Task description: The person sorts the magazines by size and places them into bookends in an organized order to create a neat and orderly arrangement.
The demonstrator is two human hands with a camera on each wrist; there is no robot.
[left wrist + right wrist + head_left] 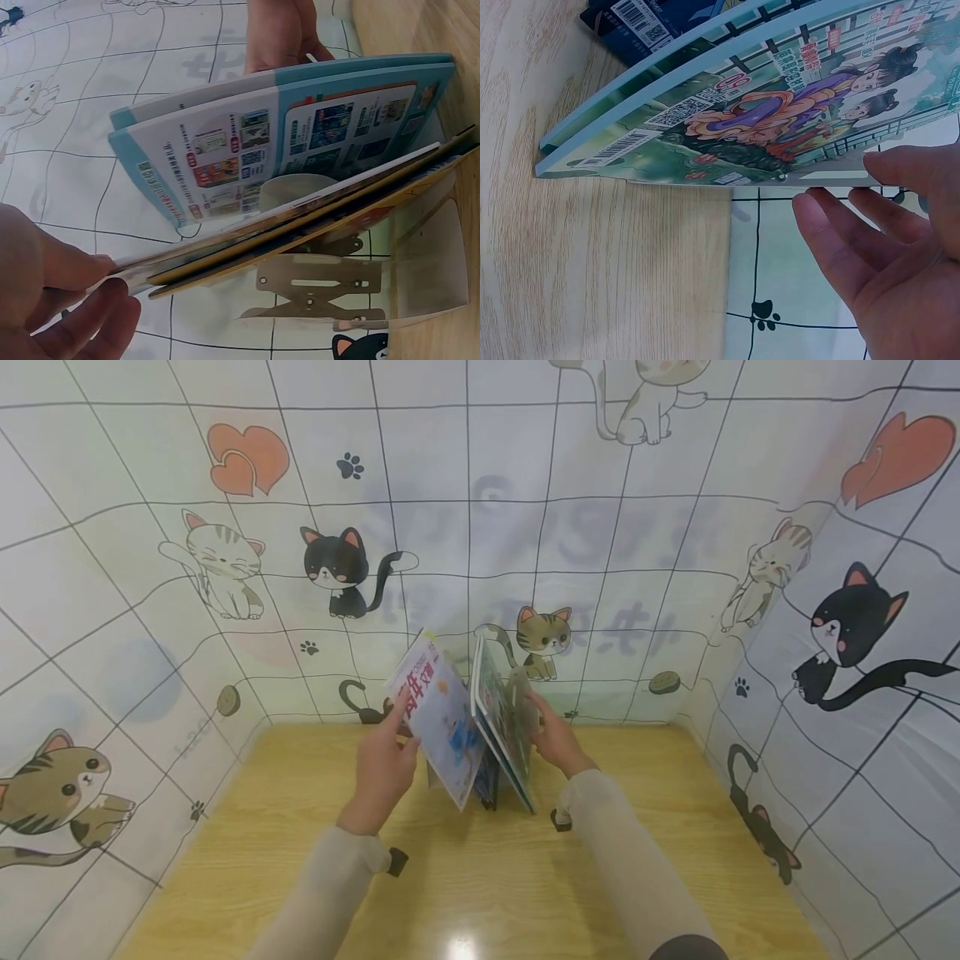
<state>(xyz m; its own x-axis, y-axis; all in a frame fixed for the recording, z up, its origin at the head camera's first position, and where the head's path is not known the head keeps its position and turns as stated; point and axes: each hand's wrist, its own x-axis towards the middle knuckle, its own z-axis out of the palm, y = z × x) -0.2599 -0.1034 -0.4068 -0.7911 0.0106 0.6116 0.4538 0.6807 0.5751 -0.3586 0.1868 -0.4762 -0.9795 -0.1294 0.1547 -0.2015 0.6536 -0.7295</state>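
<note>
My left hand [384, 768] pinches the edge of a magazine [442, 718] with a pale blue cover and red lettering. In the left wrist view its thumb and fingers lie at the corner, where thin books [300, 232] with yellow-brown edges lean close together. My right hand [558, 739] holds the side edge of a taupe bookend [523, 702], thumb on one face and fingers at the other. Two teal-edged magazines [277, 135] stand tilted beside that panel. One has an illustrated cover [795, 105] with figures in robes. The bookend's slotted base [322, 285] shows below the left books.
The books stand on a wood-grain table [465, 877] near its back edge. Behind and on both sides hangs a white cloth [420, 485] printed with cats and grid lines. A dark blue book [641, 34] with a barcode stands between the two groups.
</note>
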